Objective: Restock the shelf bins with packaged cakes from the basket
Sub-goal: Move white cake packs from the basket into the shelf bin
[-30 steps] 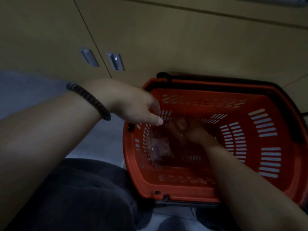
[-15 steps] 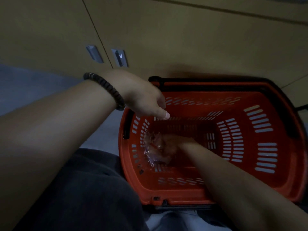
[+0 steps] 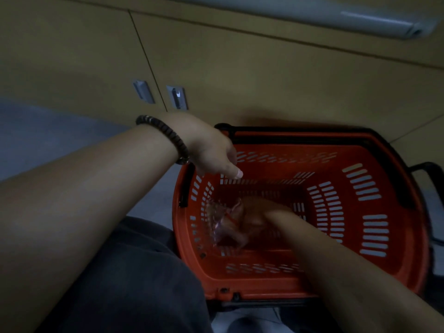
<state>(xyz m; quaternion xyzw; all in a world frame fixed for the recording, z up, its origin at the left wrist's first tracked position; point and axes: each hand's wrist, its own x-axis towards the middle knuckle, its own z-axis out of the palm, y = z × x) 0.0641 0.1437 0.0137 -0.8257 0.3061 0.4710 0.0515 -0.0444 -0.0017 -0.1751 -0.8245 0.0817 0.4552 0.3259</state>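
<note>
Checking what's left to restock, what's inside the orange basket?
The right hand reaches inside, gripping a clear-wrapped packaged cake near the left wall of the basket. Elsewhere only bare floor shows; whatever lies beneath hand and forearm is hidden.

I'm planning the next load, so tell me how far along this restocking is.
Mostly done, it seems: the orange basket shows bare floor apart from what looks like one clear-wrapped packaged cake. In hand: the right hand grips that cake inside the basket, the left hand at its rim. Left: lift it out and bin it; no shelf bin is in view.
</note>
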